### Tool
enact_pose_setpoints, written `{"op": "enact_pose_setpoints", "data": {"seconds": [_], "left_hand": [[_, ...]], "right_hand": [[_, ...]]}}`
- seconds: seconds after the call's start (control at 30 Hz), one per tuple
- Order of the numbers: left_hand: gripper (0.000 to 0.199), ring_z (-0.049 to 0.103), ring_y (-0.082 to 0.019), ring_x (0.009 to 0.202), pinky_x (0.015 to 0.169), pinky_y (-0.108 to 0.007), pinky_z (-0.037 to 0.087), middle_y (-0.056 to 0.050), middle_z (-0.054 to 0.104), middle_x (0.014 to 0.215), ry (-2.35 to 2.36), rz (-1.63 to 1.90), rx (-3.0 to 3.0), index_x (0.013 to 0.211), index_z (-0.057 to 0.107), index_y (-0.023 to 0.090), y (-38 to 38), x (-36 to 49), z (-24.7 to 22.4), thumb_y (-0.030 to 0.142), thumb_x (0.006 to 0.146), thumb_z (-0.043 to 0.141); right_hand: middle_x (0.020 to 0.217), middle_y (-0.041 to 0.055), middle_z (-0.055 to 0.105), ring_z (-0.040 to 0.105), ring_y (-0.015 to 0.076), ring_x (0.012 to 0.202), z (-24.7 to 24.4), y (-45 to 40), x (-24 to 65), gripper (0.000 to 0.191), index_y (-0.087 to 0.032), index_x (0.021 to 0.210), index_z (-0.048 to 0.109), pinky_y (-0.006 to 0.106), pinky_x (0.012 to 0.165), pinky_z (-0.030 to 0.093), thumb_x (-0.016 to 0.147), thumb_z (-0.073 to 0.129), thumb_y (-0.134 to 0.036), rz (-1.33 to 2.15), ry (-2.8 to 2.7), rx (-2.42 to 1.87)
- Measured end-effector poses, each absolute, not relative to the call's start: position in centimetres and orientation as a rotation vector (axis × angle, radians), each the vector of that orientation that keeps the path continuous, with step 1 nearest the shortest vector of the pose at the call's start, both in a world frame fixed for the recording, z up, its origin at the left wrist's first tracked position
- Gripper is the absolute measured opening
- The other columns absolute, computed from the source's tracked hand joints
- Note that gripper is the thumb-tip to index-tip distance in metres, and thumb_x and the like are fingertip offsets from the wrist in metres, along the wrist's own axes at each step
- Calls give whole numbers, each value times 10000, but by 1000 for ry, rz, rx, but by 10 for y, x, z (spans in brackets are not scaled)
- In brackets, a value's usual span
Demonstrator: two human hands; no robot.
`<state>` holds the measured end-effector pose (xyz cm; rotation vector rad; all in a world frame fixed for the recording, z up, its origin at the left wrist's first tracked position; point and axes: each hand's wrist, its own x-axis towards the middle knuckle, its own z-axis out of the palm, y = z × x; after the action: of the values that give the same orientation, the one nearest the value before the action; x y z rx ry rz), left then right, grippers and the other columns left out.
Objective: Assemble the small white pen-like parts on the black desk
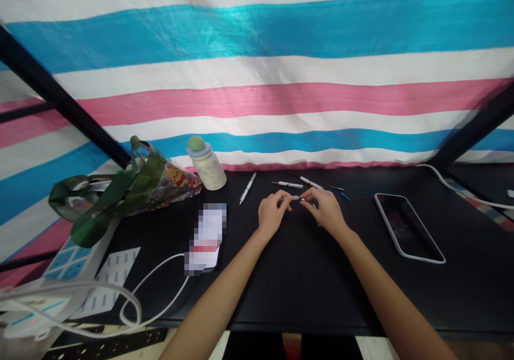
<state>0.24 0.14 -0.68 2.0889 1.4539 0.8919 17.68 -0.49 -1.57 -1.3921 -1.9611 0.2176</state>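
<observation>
My left hand (273, 210) and my right hand (324, 210) nearly meet over the middle of the black table. Between them is a small grey-white pen piece (295, 198); the fingers of my left hand pinch one end, and those of my right hand close on the other. Just behind my hands lie a white pen barrel (289, 184) and another white pen part (311, 182). A whole white pen (248, 188) rests to the left. Right of my hands are a thin dark piece (335, 188) and a small blue piece (345, 196).
A phone with a lit screen (206, 237) and a white cable lies left, a dark-screened phone (409, 227) right. A bottle (208, 167) and a green bag (148, 183) stand back left. Striped sheeting (281, 103) hangs behind the black table (297, 296).
</observation>
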Motion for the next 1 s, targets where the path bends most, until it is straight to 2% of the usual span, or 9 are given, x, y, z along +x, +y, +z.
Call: {"op": "enact_pose_setpoints", "data": {"seconds": [0.63,1.0], "left_hand": [[230,545,-171,840,759,-261,373,52,681,745,1341,898,2147,969,612,274,1,4,-5,402,878,445],[225,530,-181,823,742,-272,369,45,680,748,1267,920,2151,966,616,267,4,3,-10,388,878,448]], "right_hand": [[743,15,662,592,189,754,-18,-4,179,94,-218,843,598,330,741,395,807,556,-294,212,-1991,-1389],[725,17,659,583,183,739,-16,-4,181,109,-227,836,600,302,707,404,830,534,-313,258,-2016,-1396]]}}
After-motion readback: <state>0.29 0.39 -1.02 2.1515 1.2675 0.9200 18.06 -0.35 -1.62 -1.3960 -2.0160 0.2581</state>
